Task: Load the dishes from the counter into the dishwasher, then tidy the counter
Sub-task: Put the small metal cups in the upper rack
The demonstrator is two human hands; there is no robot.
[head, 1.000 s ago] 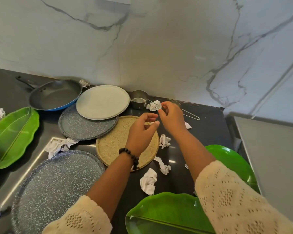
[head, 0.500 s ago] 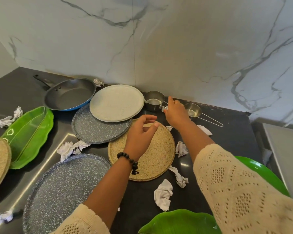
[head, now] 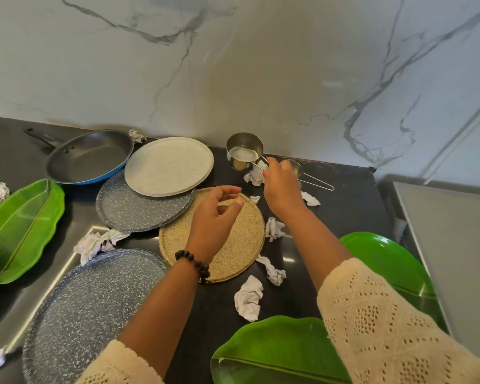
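The right hand [head: 281, 187] has reached back to the larger steel measuring cup [head: 244, 151]; a second ago it was up beside the left hand, over the tan plate's far edge. Its fingers now curl around the cup's wire handle [head: 258, 164], though the pinch itself is hidden behind the knuckles. The left hand [head: 214, 217] hovers over the tan round plate [head: 233, 253], thumb and forefinger loosely curled, holding nothing. A smaller measuring cup [head: 297, 169] sits just right of the larger cup, partly behind the right hand. Crumpled paper [head: 254, 178] lies just in front of the larger cup. The cup probably goes to the dishwasher first; every dish remains on the table [head: 344, 206].
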